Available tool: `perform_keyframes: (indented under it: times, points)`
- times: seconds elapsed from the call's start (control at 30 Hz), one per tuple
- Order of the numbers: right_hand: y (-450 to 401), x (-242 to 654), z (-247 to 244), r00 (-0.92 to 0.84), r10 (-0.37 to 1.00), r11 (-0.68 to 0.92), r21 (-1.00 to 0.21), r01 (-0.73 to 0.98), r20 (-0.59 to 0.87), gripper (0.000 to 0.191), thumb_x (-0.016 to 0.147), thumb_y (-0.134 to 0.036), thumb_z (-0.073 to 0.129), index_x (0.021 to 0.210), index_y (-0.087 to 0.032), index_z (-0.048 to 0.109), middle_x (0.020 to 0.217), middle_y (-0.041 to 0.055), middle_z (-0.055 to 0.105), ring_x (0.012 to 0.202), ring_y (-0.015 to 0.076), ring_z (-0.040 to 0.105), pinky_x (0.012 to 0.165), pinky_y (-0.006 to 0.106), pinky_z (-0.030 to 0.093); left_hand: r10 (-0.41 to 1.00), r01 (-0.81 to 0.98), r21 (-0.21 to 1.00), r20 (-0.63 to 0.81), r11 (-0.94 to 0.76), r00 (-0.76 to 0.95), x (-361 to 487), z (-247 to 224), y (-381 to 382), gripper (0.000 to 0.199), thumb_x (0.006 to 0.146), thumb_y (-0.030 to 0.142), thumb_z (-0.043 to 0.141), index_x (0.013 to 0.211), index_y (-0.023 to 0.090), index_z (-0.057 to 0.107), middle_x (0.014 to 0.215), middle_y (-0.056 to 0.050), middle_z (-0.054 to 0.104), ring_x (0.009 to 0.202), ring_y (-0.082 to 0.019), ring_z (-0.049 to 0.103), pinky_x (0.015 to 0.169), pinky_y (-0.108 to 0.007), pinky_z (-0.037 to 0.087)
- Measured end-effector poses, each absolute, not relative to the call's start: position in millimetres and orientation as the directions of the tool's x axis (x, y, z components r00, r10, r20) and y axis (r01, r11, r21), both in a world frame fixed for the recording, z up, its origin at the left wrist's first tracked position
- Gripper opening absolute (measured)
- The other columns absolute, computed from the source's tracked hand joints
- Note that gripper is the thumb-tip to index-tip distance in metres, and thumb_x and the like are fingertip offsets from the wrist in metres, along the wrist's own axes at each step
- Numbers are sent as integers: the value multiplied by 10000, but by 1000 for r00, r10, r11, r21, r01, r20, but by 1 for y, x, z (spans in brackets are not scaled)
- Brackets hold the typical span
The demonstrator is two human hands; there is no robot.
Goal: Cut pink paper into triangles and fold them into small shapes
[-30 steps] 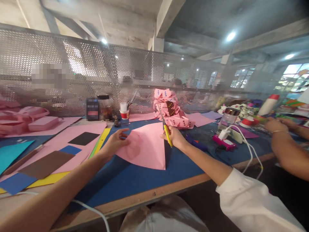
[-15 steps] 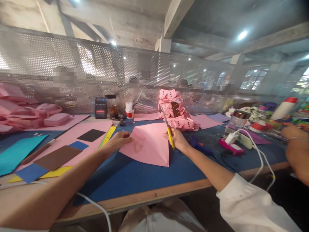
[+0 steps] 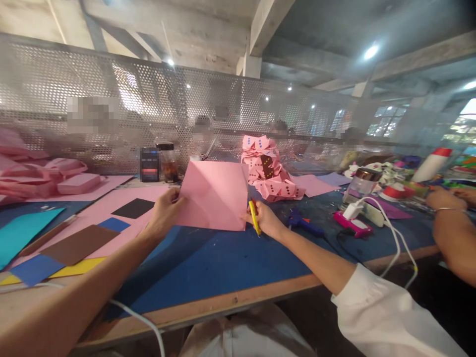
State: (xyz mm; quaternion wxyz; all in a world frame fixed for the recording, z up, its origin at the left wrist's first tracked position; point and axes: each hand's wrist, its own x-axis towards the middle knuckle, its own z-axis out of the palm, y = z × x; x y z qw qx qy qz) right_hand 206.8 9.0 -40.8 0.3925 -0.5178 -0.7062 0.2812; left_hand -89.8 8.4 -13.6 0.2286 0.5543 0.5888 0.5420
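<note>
The pink sheet (image 3: 211,196) had tipped up since the earlier frame, its lower side drawn back from the near edge of the desk (image 3: 219,265). The grip of the left hand (image 3: 166,210) pinched its left side; the right hand's (image 3: 266,220) grip was closed round yellow scissors (image 3: 254,216) at its right.

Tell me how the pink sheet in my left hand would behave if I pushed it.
The pink sheet is probably light for its size, as its edge looks thin. It seems mildly stiff: tilted up in your left hand, it looks nearly flat, slightly bowed. The bow suggests it might bend if pushed near the yellow-handled scissors.
</note>
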Motion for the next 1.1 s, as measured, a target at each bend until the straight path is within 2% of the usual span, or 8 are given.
perform_keyframes:
  times: [0.17,0.37,0.67,1.1]
  points:
    - [3,204,-39,-129,959,279,-751,598,253,406,678,-376,836,886,-196,537,755,-26,604,671,141,560,614,235,412,905,353,895,363,-272,-224,-93,-16,9,354,752,312,649,1089,207,680,896,26,698,782,-165,603,617,-206,450]
    - [5,204,-36,-24,963,211,-700,682,267,378,721,-329,806,908,-215,498,754,-19,563,674,162,543,631,261,382,914,286,912,355,-294,-195,-90,-16,9,428,746,311,664,1142,148,641,905,-2,708,825,-179,610,688,-231,487]
    - [5,205,-39,-72,957,254,-690,678,281,372,731,-315,795,949,-214,512,793,-15,605,682,157,568,619,248,397,930,180,948,298,-262,-214,-90,-12,8,317,715,256,681,1012,159,633,705,38,663,582,-138,580,548,-232,443]
    - [5,203,-41,-82,953,269,-688,674,292,368,715,-322,798,912,-216,505,753,-36,553,643,137,490,606,252,343,939,68,965,262,-253,-222,-85,-7,5,303,665,282,718,942,187,642,625,45,657,501,-131,567,505,-233,452]
